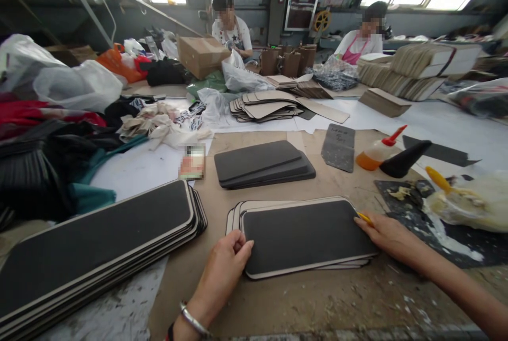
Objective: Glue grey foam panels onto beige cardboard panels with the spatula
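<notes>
A stack of pale boards with rounded corners lies before me, and the top board point(305, 235) carries a dark grey panel inside a light border. My left hand point(228, 259) is closed at its left edge, the thumb on top and the other fingers curled. At the right edge is my right hand point(381, 232), closed around a thin yellow tool point(364, 218); most of the tool is hidden by the hand, so its kind does not show. Behind the stack lie loose dark grey panels point(257, 164), one overlapping another.
A long pile of dark-faced boards point(103, 240) stands at left. On the right are a glue bottle point(377, 153) with red nozzle, a black cone point(405, 160) and a yellow-handled brush point(438, 180) on a bag. Two people point(238, 31) sit across the table.
</notes>
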{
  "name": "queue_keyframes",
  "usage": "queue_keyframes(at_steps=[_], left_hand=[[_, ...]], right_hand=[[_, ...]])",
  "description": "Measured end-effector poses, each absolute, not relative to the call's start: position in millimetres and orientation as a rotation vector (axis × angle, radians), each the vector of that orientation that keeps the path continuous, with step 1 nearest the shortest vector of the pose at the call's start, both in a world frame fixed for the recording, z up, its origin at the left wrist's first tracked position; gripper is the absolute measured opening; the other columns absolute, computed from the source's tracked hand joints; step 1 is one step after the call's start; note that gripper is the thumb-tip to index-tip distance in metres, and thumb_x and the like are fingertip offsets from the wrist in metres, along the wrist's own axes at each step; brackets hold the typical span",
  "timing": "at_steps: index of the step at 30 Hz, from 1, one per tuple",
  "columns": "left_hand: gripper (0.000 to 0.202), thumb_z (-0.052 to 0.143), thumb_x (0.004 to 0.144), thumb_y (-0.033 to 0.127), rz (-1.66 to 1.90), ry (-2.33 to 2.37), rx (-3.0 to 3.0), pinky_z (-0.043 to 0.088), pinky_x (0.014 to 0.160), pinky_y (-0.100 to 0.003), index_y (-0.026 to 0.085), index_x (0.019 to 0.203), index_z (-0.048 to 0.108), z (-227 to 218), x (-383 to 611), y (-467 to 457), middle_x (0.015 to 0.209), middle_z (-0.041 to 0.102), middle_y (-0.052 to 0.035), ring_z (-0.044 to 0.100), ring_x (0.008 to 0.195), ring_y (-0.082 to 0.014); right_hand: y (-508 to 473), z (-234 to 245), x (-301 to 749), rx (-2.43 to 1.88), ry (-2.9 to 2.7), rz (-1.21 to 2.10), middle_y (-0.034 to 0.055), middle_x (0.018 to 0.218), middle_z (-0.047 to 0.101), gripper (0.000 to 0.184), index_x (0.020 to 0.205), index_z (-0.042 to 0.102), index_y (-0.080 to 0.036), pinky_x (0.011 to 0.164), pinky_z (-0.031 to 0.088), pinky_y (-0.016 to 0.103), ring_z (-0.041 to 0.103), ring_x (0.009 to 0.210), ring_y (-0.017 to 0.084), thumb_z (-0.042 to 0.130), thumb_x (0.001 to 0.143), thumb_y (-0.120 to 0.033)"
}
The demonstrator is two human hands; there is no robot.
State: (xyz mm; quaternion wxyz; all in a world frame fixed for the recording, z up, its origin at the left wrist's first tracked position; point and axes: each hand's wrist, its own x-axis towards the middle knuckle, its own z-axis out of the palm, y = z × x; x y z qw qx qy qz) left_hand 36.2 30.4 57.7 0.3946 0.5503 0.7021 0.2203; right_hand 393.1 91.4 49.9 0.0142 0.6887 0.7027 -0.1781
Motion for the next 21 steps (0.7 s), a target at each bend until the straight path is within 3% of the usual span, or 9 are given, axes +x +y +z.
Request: queue_keyframes(at_steps=[9, 12, 16, 21], left_hand=[[0.028, 0.046, 0.066, 0.051, 0.555, 1.828, 1.461, 0.033, 0.053, -0.027, 0.024, 0.064, 0.042, 55.1, 34.8, 26.4, 0.05, 0.048, 0.0037, 0.048, 0.05, -0.0162], [0.035, 0.048, 0.062, 0.057, 0.57, 1.903, 1.456, 0.037, 0.056, -0.03, 0.024, 0.074, 0.046, 52.1, 31.6, 24.1, 0.052, 0.053, 0.0031, 0.054, 0.052, -0.019], [0.044, 0.049, 0.062, 0.06, 0.542, 1.892, 1.436, 0.041, 0.061, -0.032, 0.023, 0.085, 0.055, 48.5, 23.2, 18.8, 0.061, 0.062, -0.0004, 0.06, 0.061, -0.0221], [0.06, 0.052, 0.059, 0.065, 0.584, 1.769, 1.296, 0.046, 0.066, -0.033, 0.018, 0.096, 0.06, 45.7, 14.5, 15.7, 0.072, 0.067, -0.0044, 0.063, 0.069, -0.0236]], right_hand=[[83.3, 73.0, 374.2, 2.184, 2.0, -0.353, 0.0117, 0.09, 0.068, 0.028, 0.09, 0.06, -0.017, 0.068, 0.043, 0.03, 0.063, 0.085, 0.027, 0.04, 0.089, -0.036], [76.9, 79.3, 371.4, 2.278, 1.937, -0.25, 0.0121, 0.092, 0.067, 0.029, 0.09, 0.06, -0.016, 0.068, 0.042, 0.029, 0.063, 0.087, 0.026, 0.043, 0.089, -0.04], [69.9, 79.9, 371.4, 2.27, 1.925, -0.26, 0.0115, 0.092, 0.066, 0.029, 0.086, 0.063, -0.015, 0.073, 0.042, 0.028, 0.062, 0.089, 0.024, 0.041, 0.091, -0.033], [65.5, 82.4, 368.1, 2.279, 1.92, -0.245, 0.0126, 0.091, 0.066, 0.029, 0.085, 0.062, -0.015, 0.069, 0.041, 0.028, 0.062, 0.086, 0.024, 0.038, 0.091, -0.029]])
